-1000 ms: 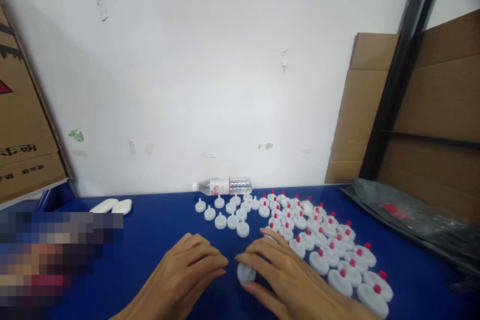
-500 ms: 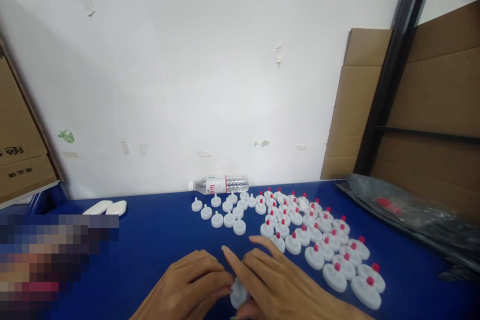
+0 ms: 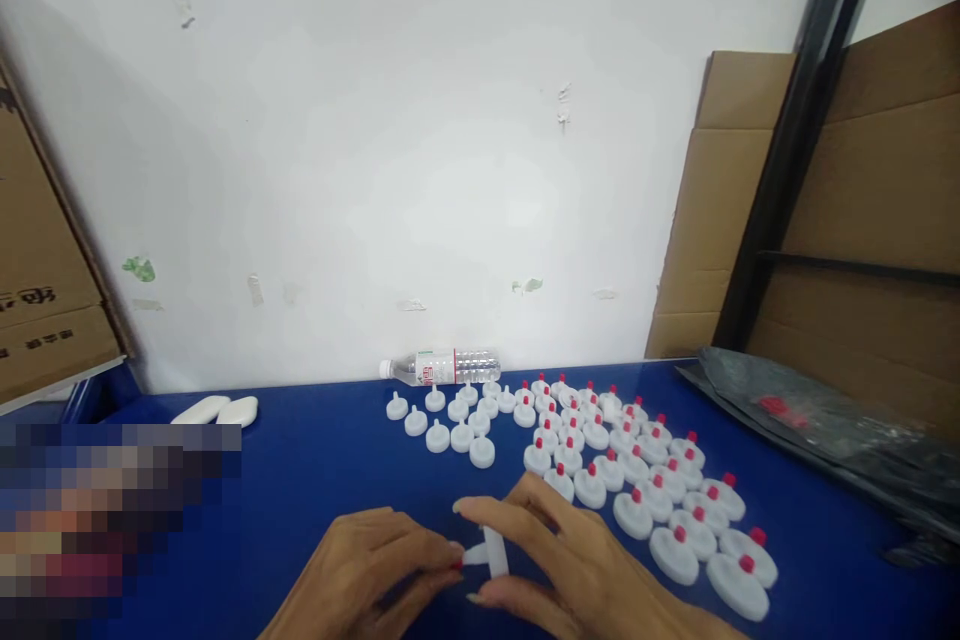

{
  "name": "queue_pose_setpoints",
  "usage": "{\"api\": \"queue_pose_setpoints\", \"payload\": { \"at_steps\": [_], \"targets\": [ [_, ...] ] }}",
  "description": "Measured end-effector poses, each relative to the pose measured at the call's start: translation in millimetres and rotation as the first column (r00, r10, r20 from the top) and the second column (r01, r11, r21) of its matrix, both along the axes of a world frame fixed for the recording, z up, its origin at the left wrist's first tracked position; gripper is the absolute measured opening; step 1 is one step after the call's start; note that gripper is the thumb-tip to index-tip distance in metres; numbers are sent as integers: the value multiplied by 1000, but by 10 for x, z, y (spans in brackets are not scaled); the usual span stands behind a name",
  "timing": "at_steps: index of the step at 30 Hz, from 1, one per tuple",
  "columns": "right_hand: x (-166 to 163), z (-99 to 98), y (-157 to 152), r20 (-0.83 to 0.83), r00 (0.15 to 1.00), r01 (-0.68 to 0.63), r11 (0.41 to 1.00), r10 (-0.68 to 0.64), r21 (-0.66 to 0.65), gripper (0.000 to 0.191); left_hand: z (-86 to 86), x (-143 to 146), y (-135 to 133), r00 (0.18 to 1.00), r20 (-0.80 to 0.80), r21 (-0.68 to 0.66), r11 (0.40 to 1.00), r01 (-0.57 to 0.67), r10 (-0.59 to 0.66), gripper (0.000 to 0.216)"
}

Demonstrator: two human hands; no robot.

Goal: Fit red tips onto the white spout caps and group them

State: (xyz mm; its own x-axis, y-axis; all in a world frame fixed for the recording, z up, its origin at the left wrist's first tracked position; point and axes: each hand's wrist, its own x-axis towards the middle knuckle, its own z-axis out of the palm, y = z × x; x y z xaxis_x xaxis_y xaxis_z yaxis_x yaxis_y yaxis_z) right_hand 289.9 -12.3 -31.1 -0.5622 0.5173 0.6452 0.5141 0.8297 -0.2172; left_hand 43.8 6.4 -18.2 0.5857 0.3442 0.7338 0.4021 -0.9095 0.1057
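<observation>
Head view, near edge first: your left hand [image 3: 367, 570] and right hand [image 3: 570, 565] meet at 6 o'clock over the blue table [image 3: 315, 460], and between them stands a white cap [image 3: 495, 552], now turned on edge with its spout pointing left. A second ago it lay flat under your right palm; half a second ago both hands closed over it; so the piece has been lifted and rotated for fitting. Your right thumb and fingers pinch the disc; your left fingertips [image 3: 454, 550] press together at the spout, with a speck of red there, though what they hold is too small to tell. Both wrists are cut off by the frame's lower edge. At 3 o'clock lie the rows of caps with red tips [image 3: 660, 500]; at 12 o'clock, farther out, the plain white caps [image 3: 450, 420]; behind them a water bottle [image 3: 442, 367] on its side against the wall. At 9 o'clock a blurred patch hides whatever lies there.
</observation>
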Motion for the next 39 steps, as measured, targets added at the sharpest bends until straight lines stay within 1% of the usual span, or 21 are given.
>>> {"api": "queue_pose_setpoints", "payload": {
  "at_steps": [2, 7, 11, 13, 16, 18, 22, 24, 26, 28, 30, 32, 35, 39],
  "targets": [
    [-5, 4, 8, -49, 999, -20, 1000, 21, 16, 40, -18, 3, -7, 999, 6, 37, 999, -40, 40, 21],
    [-21, -34, 30, -120, 992, -40, 999, 43, 26, 37, -78, 33, 17, 994, -111, 65, 998, -2, 9, 25],
    [-28, -55, 40, -143, 987, -77, 997, 76, 4, 36, -97, 64, 5, 982, -183, 97, 995, -18, 35, 33],
    [-35, -44, 41, -155, 983, -98, 995, 96, -3, 35, -103, 71, -11, 983, -174, 100, 995, -32, 49, 36],
    [-54, -35, 44, -159, 980, -123, 992, 120, -5, 34, -128, 68, -15, 992, -108, 123, 991, -47, 60, 34],
    [-70, -51, 50, -123, 989, -89, 996, 85, -28, 34, -144, 60, 7, 997, -71, 113, 993, -27, 35, 29],
    [-82, -109, 76, -20, 999, 37, 997, -39, -72, 25, -105, 11, 95, 994, -110, -32, 999, -3, -1, 15],
    [-66, -117, 94, 0, 998, 70, 994, -70, -90, 21, -45, -57, 146, 990, -139, -95, 995, -26, 13, 17],
    [-37, -105, 113, 17, 994, 111, 984, -109, -138, 17, 31, -158, 202, 984, -173, -134, 989, -64, 40, 21],
    [-4, -84, 131, 36, 988, 155, 971, -151, -181, 19, 108, -271, 257, 969, -235, -176, 977, -119, 76, 23],
    [26, -60, 147, 46, 982, 188, 964, -183, -186, 25, 170, -367, 302, 945, -312, -225, 958, -177, 101, 23],
    [46, -33, 158, 52, 976, 215, 963, -209, -164, 28, 212, -427, 324, 916, -384, -274, 933, -234, 117, 23],
    [61, 12, 158, 61, 973, 226, 967, -220, -115, 25, 260, -448, 297, 888, -449, -356, 891, -281, 101, 21],
    [71, 15, 164, 97, 972, 223, 969, -213, -108, 16, 332, -427, 219, 869, -490, -473, 816, -334, 71, 16]
  ]
}}
